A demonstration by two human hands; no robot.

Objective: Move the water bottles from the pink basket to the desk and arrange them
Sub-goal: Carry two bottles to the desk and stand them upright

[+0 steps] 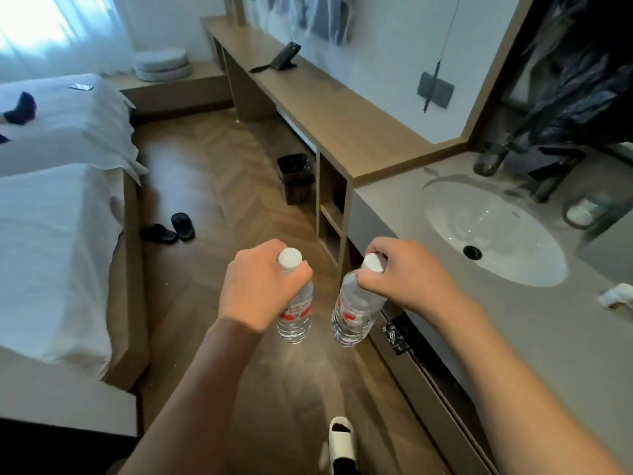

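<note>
Two small clear plastic water bottles, each with a white screw cap and a red-and-white label round the middle, hang in the air above the wooden floor. The left bottle hangs nearly upright; its cap pokes up between the thumb and fingers of the left hand, which is curled round the neck and shoulder from the left side, so the label and ribbed base show below the palm. The right bottle tilts, with its cap toward the right and its base swung toward the left bottle; the right hand pinches it at the neck just under the cap, fingers curled over the top. The two bottles are near each other but apart, and the bases do not touch.

Just to the right of the right hand runs a grey counter with a white oval sink set in it. Beyond the counter a long wooden desk runs along the wall, carrying a black telephone. A dark waste bin stands on the floor beside the desk. To the left is a bed with white sheets, with a pair of black slippers at its side. A white slipper shows at the bottom edge.
</note>
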